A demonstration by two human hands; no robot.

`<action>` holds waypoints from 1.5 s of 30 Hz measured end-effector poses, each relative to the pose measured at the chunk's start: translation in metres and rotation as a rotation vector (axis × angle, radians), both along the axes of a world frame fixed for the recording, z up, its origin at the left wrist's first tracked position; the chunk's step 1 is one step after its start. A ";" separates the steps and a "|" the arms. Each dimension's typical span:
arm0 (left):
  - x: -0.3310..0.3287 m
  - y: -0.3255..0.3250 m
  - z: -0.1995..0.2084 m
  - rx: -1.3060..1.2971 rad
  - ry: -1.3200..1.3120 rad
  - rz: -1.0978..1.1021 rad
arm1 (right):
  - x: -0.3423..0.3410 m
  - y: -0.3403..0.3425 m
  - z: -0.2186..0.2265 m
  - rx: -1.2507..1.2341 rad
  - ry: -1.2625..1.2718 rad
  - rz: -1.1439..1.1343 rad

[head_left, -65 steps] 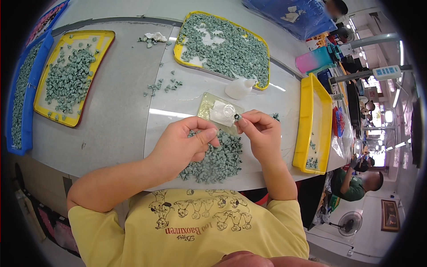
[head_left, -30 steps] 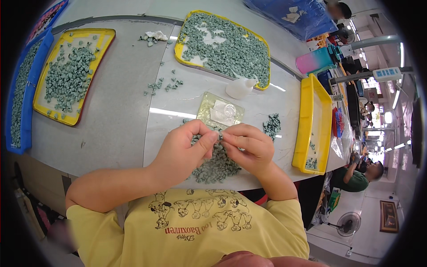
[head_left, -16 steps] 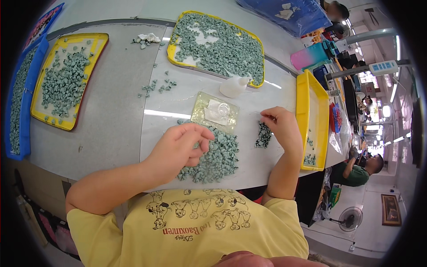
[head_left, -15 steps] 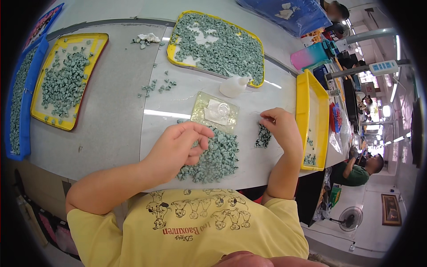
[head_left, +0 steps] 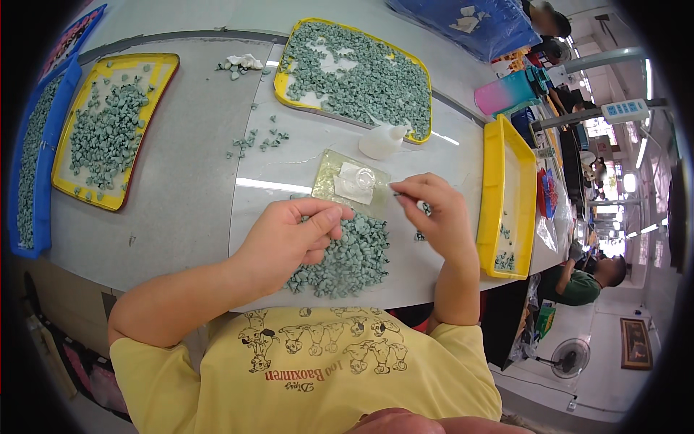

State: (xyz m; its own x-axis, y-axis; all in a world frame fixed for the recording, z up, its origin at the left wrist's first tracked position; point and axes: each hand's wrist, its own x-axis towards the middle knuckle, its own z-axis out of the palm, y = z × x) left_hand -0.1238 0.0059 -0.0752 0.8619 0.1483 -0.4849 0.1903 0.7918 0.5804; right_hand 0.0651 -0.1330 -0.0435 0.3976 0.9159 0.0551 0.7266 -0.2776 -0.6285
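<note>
My left hand (head_left: 300, 230) is closed in a pinch above the near pile of small grey-green pieces (head_left: 347, 257); what sits between thumb and forefinger is hidden. To its right, my right hand (head_left: 432, 210) pinches something too small to name, its fingertips near the right edge of a yellowish translucent block (head_left: 327, 182). On that block lie a white paper (head_left: 349, 182) and a clear round blob or dish (head_left: 366, 176). A small pile of darker pieces (head_left: 421, 236) is partly covered by my right hand. A white squeeze bottle (head_left: 381, 143) stands behind the block.
Yellow-rimmed trays of green pieces lie at the back (head_left: 431, 94) and left (head_left: 150, 108), with a blue bin (head_left: 46, 145) farther left. A yellow bin (head_left: 494, 195) stands at right, below a pink-and-teal bottle (head_left: 506, 90). Crumpled tissue (head_left: 244, 61) lies at the back. A co-worker (head_left: 582, 281) is at far right.
My right hand has moved left from the small dark pile toward the block and my left hand. My left hand stays nearly in place, its fingertips slightly farther right.
</note>
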 end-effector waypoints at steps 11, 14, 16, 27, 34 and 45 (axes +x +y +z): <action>0.001 -0.007 0.000 0.146 0.042 -0.058 | -0.037 0.014 -0.009 0.366 -0.219 0.331; -0.002 -0.005 0.002 0.267 -0.008 -0.074 | -0.038 0.012 -0.008 0.344 -0.238 0.326; -0.003 -0.004 0.002 0.316 0.003 -0.087 | -0.040 0.014 -0.007 0.367 -0.261 0.357; 0.002 -0.005 0.001 0.187 -0.040 -0.020 | 0.000 0.007 -0.020 0.386 -0.488 0.327; 0.003 -0.002 -0.004 0.073 -0.004 -0.032 | 0.013 0.010 -0.031 0.352 -0.676 0.401; 0.001 0.003 -0.007 0.081 0.013 -0.009 | 0.007 0.020 -0.036 0.364 -0.696 0.376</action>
